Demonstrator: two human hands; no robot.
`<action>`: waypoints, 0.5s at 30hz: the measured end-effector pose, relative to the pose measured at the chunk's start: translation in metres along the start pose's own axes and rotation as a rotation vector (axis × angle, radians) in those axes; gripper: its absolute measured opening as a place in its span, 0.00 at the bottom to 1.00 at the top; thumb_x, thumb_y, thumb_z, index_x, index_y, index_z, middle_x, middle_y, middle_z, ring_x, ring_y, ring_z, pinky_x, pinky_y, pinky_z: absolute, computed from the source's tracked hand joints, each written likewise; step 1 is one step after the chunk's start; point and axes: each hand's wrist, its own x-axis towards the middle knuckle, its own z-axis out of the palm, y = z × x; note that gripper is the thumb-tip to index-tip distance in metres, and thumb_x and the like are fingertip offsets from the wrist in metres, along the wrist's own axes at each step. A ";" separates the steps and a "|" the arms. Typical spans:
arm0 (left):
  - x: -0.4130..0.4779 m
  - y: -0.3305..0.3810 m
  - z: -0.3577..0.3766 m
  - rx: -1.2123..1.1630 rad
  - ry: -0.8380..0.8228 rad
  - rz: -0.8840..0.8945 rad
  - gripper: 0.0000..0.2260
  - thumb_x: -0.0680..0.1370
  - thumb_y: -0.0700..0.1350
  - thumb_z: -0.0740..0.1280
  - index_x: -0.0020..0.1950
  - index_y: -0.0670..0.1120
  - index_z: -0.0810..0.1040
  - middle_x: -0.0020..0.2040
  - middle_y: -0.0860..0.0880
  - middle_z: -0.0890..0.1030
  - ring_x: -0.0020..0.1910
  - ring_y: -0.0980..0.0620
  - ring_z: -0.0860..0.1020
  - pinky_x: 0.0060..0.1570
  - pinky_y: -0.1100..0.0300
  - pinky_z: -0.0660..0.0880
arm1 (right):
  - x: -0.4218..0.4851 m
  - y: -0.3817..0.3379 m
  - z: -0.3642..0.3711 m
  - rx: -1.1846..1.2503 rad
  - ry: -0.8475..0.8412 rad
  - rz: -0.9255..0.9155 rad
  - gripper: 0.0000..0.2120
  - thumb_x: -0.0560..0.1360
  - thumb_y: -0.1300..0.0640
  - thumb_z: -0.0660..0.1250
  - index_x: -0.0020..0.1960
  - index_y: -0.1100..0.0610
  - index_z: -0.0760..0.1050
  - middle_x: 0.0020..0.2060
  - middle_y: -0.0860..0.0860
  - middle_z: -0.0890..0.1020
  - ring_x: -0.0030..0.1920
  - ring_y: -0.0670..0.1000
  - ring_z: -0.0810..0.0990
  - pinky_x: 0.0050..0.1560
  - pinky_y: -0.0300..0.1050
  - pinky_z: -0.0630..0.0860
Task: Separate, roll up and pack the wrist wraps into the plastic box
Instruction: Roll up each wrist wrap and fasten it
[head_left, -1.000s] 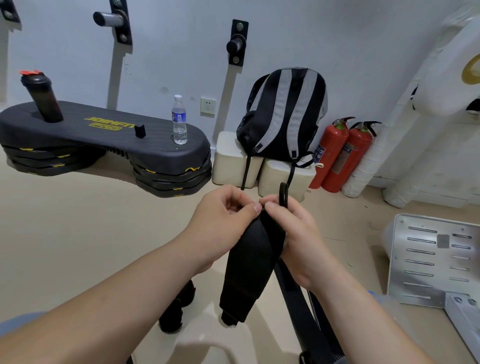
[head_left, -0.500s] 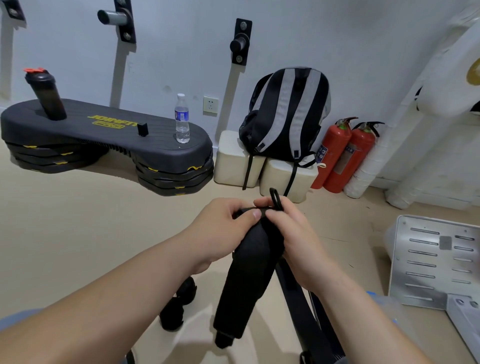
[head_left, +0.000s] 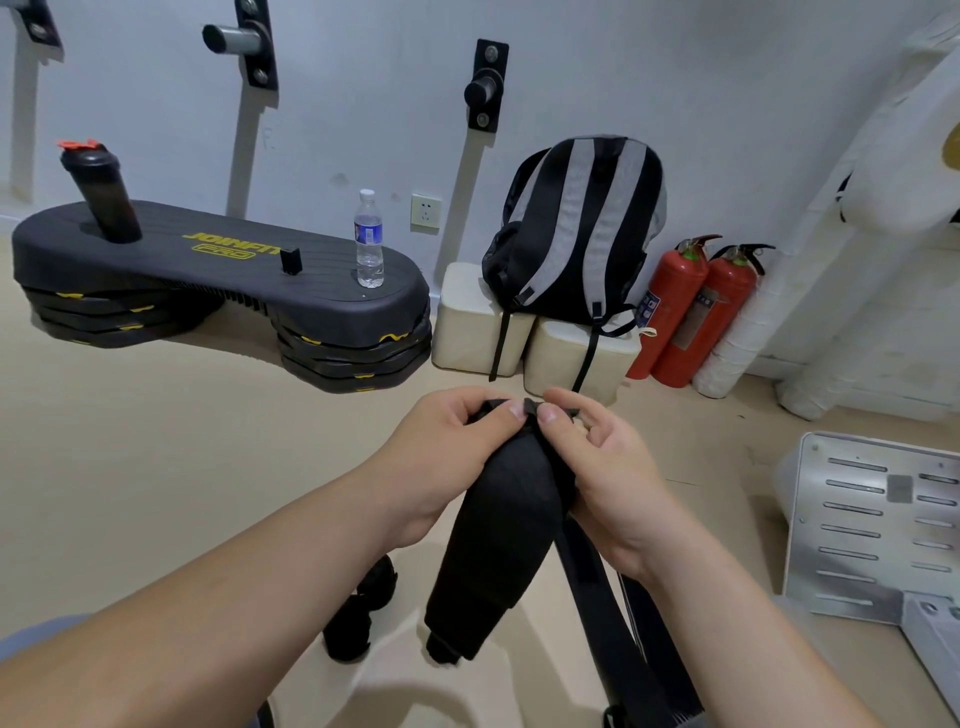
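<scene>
Step platform (head_left: 218, 270): black, stacked on risers; the yellow lettering reads "JOINFIT", with a boxed "PRO" beneath.
Backpack (head_left: 576, 228): black with grey stripes, upright on two cream blocks at the wall.
Wrist wrap (head_left: 498, 540): black, held in mid-air above the floor, hanging from both hands.
Left hand (head_left: 447, 457): fingers curled, thumb pinching the wrap's top end.
Right hand (head_left: 613, 488): thumb and forefinger pinching the same end.
Water bottle (head_left: 369, 241): upright on the platform; blue label unreadable.
</scene>
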 end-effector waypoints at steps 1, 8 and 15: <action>0.000 0.000 0.000 -0.018 -0.003 -0.008 0.09 0.85 0.45 0.67 0.57 0.43 0.86 0.56 0.40 0.87 0.58 0.42 0.86 0.59 0.50 0.81 | 0.000 -0.001 0.000 0.021 -0.016 0.014 0.16 0.83 0.57 0.69 0.69 0.59 0.77 0.57 0.59 0.87 0.60 0.56 0.87 0.61 0.52 0.82; -0.001 0.000 0.005 0.049 -0.054 -0.060 0.09 0.83 0.50 0.70 0.54 0.45 0.85 0.48 0.43 0.87 0.45 0.54 0.84 0.43 0.62 0.80 | -0.004 0.004 0.006 -0.210 0.091 -0.227 0.10 0.83 0.65 0.69 0.46 0.51 0.79 0.36 0.47 0.85 0.40 0.44 0.83 0.41 0.40 0.78; -0.001 0.010 -0.007 0.120 -0.168 -0.103 0.11 0.86 0.41 0.65 0.61 0.50 0.86 0.52 0.47 0.88 0.47 0.55 0.83 0.48 0.56 0.79 | -0.005 0.000 0.005 -0.200 0.108 -0.256 0.10 0.82 0.67 0.69 0.46 0.55 0.79 0.35 0.47 0.84 0.38 0.44 0.81 0.42 0.41 0.78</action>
